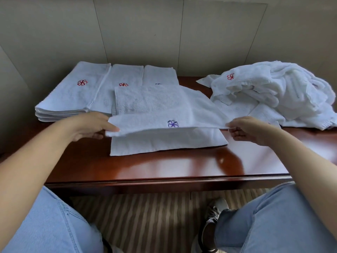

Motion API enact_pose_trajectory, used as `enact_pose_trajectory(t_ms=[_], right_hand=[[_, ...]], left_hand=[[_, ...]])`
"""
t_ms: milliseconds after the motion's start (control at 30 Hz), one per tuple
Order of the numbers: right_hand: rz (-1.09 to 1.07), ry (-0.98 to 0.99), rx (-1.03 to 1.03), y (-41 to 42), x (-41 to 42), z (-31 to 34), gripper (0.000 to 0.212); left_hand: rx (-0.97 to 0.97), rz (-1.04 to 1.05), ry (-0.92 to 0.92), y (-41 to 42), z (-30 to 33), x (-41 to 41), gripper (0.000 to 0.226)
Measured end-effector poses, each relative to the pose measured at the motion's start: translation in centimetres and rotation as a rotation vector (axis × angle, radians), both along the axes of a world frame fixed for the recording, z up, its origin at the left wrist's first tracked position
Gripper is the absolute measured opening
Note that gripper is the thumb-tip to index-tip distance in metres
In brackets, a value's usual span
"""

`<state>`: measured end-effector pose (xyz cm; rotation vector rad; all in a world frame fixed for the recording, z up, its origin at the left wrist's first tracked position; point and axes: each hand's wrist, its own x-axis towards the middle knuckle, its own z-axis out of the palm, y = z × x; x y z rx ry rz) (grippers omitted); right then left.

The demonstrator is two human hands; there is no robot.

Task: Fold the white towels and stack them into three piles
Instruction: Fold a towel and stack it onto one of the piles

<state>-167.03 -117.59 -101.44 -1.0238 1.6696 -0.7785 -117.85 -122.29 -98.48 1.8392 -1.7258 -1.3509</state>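
A white towel (155, 114) with a purple flower mark lies in the middle of the table, its near flap lifted. My left hand (89, 126) pinches the flap's left corner and my right hand (248, 129) pinches its right corner. Behind it stand three piles of folded white towels: a left pile (73, 92) with a red mark, a middle pile (125, 75) with a red mark, and a right pile (159, 74) partly hidden by the lifted towel. A heap of unfolded white towels (277, 90) lies at the right of the table.
The dark red wooden table (164, 167) has its front edge just above my knees. A grey panelled wall stands right behind the piles. Bare tabletop lies between the towel and the front edge. Striped carpet and a shoe (215, 212) show below.
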Motion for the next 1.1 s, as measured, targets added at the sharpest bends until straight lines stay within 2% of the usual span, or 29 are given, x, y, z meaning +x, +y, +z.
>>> enact_pose_trajectory(t_ms=[67,133,433,533,667,733,833,1000,1100], right_hand=[[0.112,0.130,0.094,0.6,0.9,-0.9,0.009],[0.160,0.244,0.119,0.9,1.6,-1.6,0.010],[0.109,0.269,0.046,0.5,0.9,-1.7,0.009],[0.092,0.440,0.006,0.4,1.4,-2.1,0.015],[0.103,0.632,0.004,0.3,2.4,-2.1,0.021],[0.101,0.625,0.012,0.0,2.9,-2.1,0.022],[0.089,0.567,0.042,-0.2,3.3,-2.0,0.019],[0.114,0.532,0.069,-0.3,3.5,-1.9,0.018],[0.124,0.513,0.091,-0.3,3.5,-1.9,0.020]], left_hand=[[0.022,-0.062,-0.172,0.5,-1.3,-0.4,0.012],[0.030,-0.073,-0.255,0.6,-2.3,-0.7,0.012],[0.115,-0.005,-0.173,0.7,-2.3,-0.4,0.021],[0.146,0.002,-0.167,1.0,-2.4,-0.5,0.024],[0.035,-0.014,-0.244,1.4,-3.2,-1.3,0.016],[-0.014,-0.010,-0.241,1.6,-3.7,-1.9,0.009],[-0.042,-0.016,-0.244,1.9,-4.0,-2.9,0.018],[0.014,-0.030,-0.218,1.8,-3.6,-3.0,0.015],[0.049,-0.073,-0.239,1.6,-3.7,-2.8,0.029]])
